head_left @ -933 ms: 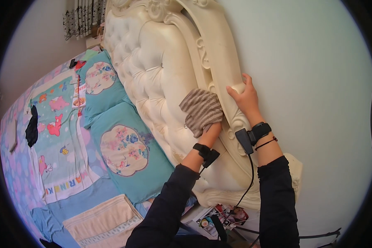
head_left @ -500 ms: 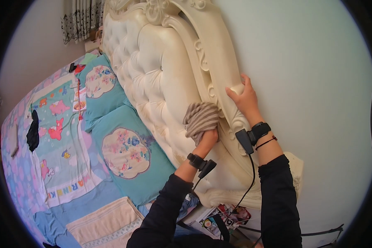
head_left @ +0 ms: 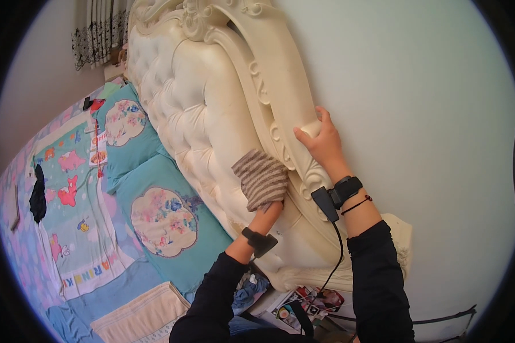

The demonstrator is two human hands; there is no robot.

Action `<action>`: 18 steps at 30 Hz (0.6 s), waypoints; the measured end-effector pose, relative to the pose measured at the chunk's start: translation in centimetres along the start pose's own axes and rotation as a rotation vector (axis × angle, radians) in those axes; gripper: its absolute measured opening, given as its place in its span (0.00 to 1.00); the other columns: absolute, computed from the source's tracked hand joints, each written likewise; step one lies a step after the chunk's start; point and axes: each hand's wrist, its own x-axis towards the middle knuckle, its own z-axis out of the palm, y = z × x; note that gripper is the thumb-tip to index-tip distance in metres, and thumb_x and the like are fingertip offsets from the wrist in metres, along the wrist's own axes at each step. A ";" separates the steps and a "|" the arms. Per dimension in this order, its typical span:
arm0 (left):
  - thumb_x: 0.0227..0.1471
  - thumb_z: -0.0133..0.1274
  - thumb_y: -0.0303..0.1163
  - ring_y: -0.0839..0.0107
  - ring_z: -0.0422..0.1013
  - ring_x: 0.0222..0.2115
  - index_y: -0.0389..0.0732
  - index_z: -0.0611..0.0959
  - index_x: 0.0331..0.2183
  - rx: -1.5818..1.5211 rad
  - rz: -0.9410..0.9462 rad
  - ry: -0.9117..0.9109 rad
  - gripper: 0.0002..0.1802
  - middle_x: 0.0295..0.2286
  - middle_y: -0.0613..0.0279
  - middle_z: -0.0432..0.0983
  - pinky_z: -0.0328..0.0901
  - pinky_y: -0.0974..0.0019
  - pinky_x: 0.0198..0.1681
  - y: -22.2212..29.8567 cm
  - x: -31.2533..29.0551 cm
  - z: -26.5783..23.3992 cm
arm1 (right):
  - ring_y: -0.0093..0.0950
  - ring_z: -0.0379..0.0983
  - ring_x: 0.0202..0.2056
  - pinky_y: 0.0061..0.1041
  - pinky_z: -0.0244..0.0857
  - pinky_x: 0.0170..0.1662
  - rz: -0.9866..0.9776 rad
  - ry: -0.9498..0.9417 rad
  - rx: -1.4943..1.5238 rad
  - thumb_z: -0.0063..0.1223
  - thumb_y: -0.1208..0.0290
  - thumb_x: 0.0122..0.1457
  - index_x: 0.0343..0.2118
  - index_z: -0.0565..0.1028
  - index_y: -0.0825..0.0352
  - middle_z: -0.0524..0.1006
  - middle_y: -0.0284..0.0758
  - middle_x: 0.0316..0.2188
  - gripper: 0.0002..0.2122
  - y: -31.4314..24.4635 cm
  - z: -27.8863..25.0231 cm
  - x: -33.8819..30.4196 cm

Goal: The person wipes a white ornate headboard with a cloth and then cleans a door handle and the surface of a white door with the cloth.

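A cream headboard (head_left: 180, 106) with button-tufted padding and a carved frame (head_left: 289, 68) leans across the middle of the view. My left hand (head_left: 268, 214) is mostly covered by a brown-and-beige striped cloth (head_left: 261, 178), which it presses against the padding beside the carved inner border. The fingers under the cloth are hidden. Higher and to the right, my right hand (head_left: 327, 147) grips the frame's outer edge, thumb on the front and fingers over the wall side. Dark bands with attached black pieces sit on both wrists.
Two teal pillows (head_left: 154, 163) lie against the headboard on the bed. Left of them are a cartoon-print towel (head_left: 74, 194), a black cloth (head_left: 38, 197) and a folded beige towel (head_left: 140, 314). A pale wall (head_left: 418, 114) rises at right; papers (head_left: 326, 300) lie below.
The headboard and bed have shifted slightly left and down in view. My left hand's cloth now lies flatter and more spread out. My right hand keeps its grip on the frame.
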 end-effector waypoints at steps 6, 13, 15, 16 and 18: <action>0.48 0.32 0.31 0.63 0.56 0.41 0.36 0.63 0.41 -0.068 -0.271 -0.263 0.17 0.38 0.51 0.60 0.50 0.68 0.43 0.2 4.1 -0.1 | 0.38 0.60 0.41 0.30 0.53 0.43 -0.024 0.016 0.022 0.52 0.56 0.36 0.43 0.57 0.70 0.63 0.45 0.40 0.32 -0.3 -0.1 0.0; 0.45 0.32 0.26 0.60 0.55 0.41 0.37 0.65 0.39 0.085 0.183 -0.142 0.16 0.37 0.49 0.60 0.49 0.65 0.44 -1.0 -2.3 2.2 | 0.37 0.61 0.40 0.30 0.54 0.42 -0.034 0.026 -0.008 0.52 0.56 0.36 0.42 0.57 0.70 0.64 0.45 0.39 0.31 0.3 0.0 0.3; 0.44 0.32 0.24 0.58 0.53 0.44 0.37 0.65 0.40 0.082 -0.073 -0.215 0.18 0.40 0.48 0.58 0.46 0.63 0.47 -0.6 -2.1 2.6 | 0.37 0.61 0.40 0.30 0.54 0.42 -0.042 0.023 -0.022 0.52 0.56 0.36 0.42 0.58 0.71 0.64 0.45 0.39 0.31 0.0 0.1 0.3; 0.42 0.34 0.22 0.56 0.51 0.45 0.36 0.64 0.41 0.174 0.074 -0.055 0.19 0.43 0.47 0.56 0.44 0.61 0.48 -0.1 -2.0 2.3 | 0.37 0.61 0.40 0.30 0.54 0.42 -0.038 0.023 -0.017 0.52 0.56 0.36 0.42 0.58 0.71 0.64 0.45 0.39 0.31 0.1 0.1 0.3; 0.42 0.36 0.24 0.57 0.50 0.46 0.36 0.63 0.42 -0.019 0.044 -0.082 0.20 0.44 0.48 0.55 0.44 0.61 0.49 0.8 -1.8 0.9 | 0.36 0.61 0.40 0.30 0.53 0.42 -0.016 0.015 -0.024 0.52 0.56 0.36 0.42 0.58 0.70 0.65 0.44 0.38 0.31 0.5 -0.1 0.2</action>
